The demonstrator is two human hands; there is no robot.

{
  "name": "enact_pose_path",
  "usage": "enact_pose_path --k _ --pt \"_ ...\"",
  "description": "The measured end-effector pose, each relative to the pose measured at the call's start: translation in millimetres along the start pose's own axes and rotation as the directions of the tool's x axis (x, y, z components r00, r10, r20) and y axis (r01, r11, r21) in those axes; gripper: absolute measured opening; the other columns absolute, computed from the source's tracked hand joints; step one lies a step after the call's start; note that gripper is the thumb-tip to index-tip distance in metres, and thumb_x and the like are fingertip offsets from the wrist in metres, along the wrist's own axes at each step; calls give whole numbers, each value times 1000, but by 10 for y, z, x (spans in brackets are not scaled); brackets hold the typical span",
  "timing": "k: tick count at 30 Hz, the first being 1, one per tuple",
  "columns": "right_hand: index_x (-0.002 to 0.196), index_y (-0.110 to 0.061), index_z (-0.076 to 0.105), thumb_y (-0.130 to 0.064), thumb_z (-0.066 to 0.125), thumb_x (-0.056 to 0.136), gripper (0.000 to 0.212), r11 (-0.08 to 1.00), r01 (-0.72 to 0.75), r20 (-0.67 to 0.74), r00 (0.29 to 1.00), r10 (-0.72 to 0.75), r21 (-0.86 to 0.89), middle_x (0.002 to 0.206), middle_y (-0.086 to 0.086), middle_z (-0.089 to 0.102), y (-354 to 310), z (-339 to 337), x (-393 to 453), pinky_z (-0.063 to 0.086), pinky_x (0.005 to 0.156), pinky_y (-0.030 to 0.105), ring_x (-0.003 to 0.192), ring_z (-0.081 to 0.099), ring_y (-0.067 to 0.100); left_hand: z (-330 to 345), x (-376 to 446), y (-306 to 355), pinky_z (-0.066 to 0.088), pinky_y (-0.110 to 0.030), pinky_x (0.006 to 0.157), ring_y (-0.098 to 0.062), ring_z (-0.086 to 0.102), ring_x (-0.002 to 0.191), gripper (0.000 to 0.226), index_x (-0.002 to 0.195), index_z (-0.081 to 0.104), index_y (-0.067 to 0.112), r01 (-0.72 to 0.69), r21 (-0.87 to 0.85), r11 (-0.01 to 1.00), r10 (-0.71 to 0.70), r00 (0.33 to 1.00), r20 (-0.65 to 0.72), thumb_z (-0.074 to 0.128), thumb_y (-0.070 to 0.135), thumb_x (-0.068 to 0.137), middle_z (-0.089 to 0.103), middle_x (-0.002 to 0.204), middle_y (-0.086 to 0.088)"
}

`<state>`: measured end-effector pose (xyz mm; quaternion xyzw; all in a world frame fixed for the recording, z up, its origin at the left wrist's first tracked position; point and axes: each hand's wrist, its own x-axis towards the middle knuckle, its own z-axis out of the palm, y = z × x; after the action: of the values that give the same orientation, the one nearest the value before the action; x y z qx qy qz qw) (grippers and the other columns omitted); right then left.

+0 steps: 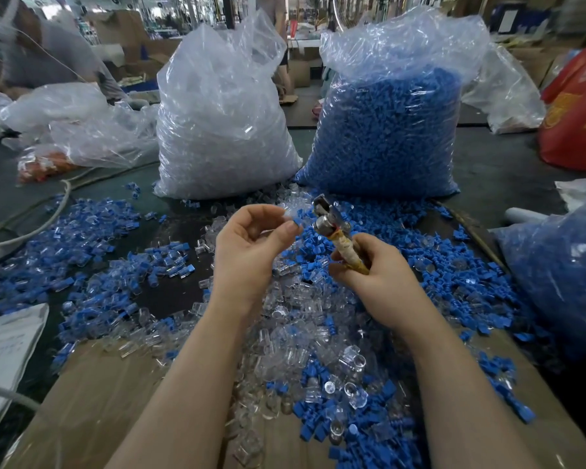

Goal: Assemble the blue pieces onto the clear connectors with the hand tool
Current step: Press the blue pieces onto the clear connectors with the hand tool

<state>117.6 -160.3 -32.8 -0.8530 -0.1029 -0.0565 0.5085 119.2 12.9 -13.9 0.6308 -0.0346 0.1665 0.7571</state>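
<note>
Left hand (247, 247) pinches blue piece (297, 221) with clear connector (290, 211) at center, right hand (372, 269) grips hand tool (332, 228) at its 3 o'clock; pressing step, next needs aligning tool head.

Nothing here can be read with any certainty. The red bag (579, 106) at the far right of the bench (508, 170) carries yellow printed characters, but they are too blurred to make out. The white sheet (4, 353) at the left edge bears faint lines, possibly handwriting, likewise unreadable. No brand, number or label shows elsewhere.
</note>
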Motion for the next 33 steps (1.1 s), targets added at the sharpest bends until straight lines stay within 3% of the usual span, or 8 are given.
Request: enact_pose_path --k 5,14,19,24,33 --pt "87 -14 55 -26 70 87 19 1000 2 60 998 -1 -19 69 -3 51 -12 6 -12 36 60 32 59 43 14 -35 3 0 55 -21 75 -7 68 77 21 96 64 6 -45 19 999 45 999 28 72 -5 81 71 81 4" --pt "89 -21 55 -29 71 86 18 998 -3 115 993 11 -69 80 4 60 -49 15 -21 50 70 46 73 57 29 -41 5 7 55 -20 75 -7 68 79 23 96 64 10 -56 10 998 55 996 75 72 -4 80 71 81 4" --pt "87 -23 54 -20 63 85 9 990 19 111 994 -4 -136 78 3 61 -28 10 -36 50 69 49 74 56 31 -40 -9 12 57 -23 78 -9 69 81 34 98 63 9 -56 10 998 55 993 100 75 15 67 73 81 4" --pt "85 -27 53 -20 53 75 12 974 33 69 997 -18 -223 70 -1 59 -28 11 -52 48 61 45 66 54 24 -33 -13 8 57 -23 78 -7 69 81 35 100 64 10 -39 28 999 36 993 117 74 17 67 73 80 5" --pt "84 -30 49 -19 56 79 14 949 43 43 999 -31 -313 66 -5 56 -5 33 -48 45 58 39 64 53 19 -30 -11 -4 58 -27 81 -13 69 85 33 107 66 12 38 22 999 -41 994 106 73 9 75 72 88 -1"
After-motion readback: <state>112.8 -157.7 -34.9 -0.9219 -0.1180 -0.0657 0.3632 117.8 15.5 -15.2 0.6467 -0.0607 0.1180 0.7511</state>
